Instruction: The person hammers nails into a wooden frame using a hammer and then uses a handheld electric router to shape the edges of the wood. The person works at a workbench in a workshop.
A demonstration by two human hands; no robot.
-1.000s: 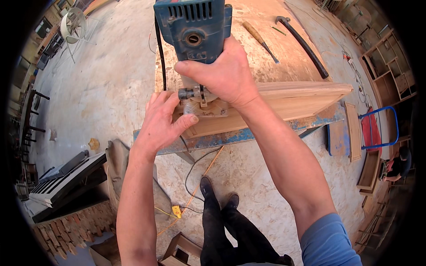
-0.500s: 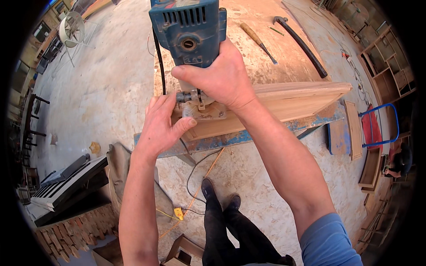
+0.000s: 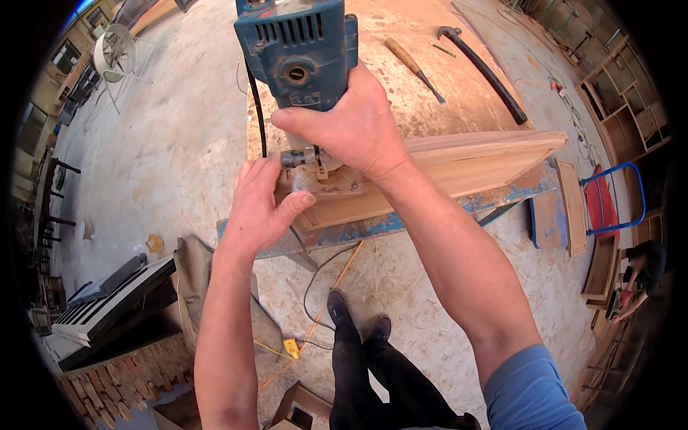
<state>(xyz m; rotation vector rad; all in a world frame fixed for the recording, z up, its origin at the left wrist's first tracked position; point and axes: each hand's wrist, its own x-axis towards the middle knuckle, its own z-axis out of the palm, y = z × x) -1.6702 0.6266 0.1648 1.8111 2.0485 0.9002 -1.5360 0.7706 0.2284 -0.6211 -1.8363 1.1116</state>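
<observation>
My right hand (image 3: 347,129) wraps round the body of a blue trim router (image 3: 297,61), thumb across its near side. The router stands upright, its clear base (image 3: 326,183) on the upper edge of a wooden panel (image 3: 466,172). That panel stands on edge along the front of a workbench. At the panel's left end, my left hand (image 3: 256,208) is closed round it, fingers beside the router's clamp knob and thumb at the edge of the base. The cutting bit is hidden. A black cord (image 3: 256,107) hangs down the router's left side.
On the workbench (image 3: 430,46) lie a chisel (image 3: 416,68), a short pencil (image 3: 444,50) and a hammer (image 3: 491,79). Below runs a cable with a yellow plug piece (image 3: 291,348). Left stand a keyboard (image 3: 107,301) and a fan (image 3: 115,54). Another person (image 3: 638,276) is at right, near a blue-framed trolley (image 3: 620,201).
The router and my right hand have shifted slightly left. My left hand has stayed at the panel's end. The person at far right has moved, and an arm now shows.
</observation>
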